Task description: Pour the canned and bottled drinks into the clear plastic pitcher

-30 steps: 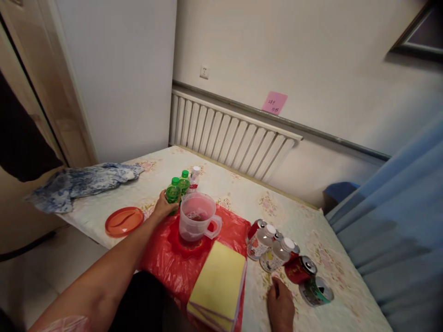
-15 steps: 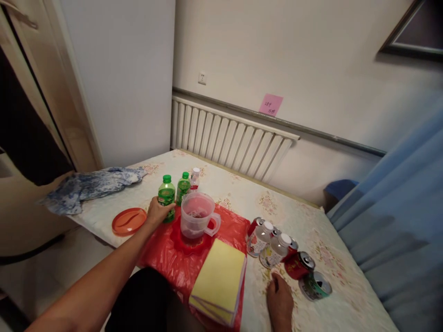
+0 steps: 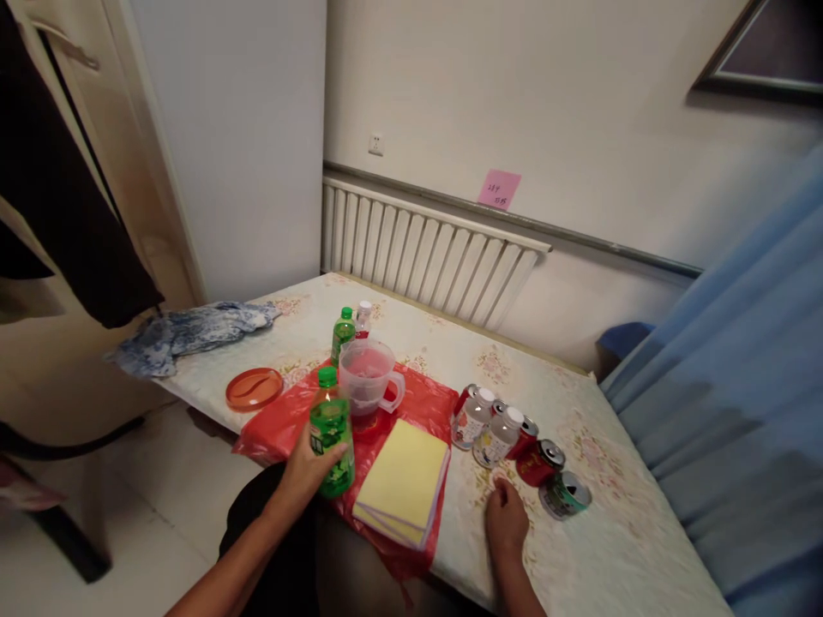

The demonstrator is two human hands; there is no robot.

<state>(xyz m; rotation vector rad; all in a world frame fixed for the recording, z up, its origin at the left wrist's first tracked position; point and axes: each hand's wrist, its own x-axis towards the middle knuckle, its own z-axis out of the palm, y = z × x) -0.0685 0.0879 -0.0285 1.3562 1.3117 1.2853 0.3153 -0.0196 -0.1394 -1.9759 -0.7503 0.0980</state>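
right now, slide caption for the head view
Left hand grips a green-capped bottle near a translucent jug; right hand rests on the floral tablecloth.

On the bench [image 3: 623, 557], the jug [image 3: 368, 377] stands behind the stack [image 3: 406, 480] and the held bottle [image 3: 331, 420], between the disc [image 3: 255, 390] at left and the cans [image 3: 538, 467] at right.

For you: bottle [image 3: 332, 420], green, green cap [image 3: 327, 377]; sheet [image 3: 283, 422], red; notebooks [image 3: 405, 476], yellow; lid [image 3: 255, 390], orange; tablecloth [image 3: 437, 343], pale, pink floral sprays; cloth [image 3: 215, 330], mottled blue and white; jug [image 3: 360, 381], translucent pinkish; note [image 3: 500, 189], pink; curtain [image 3: 726, 386], blue.
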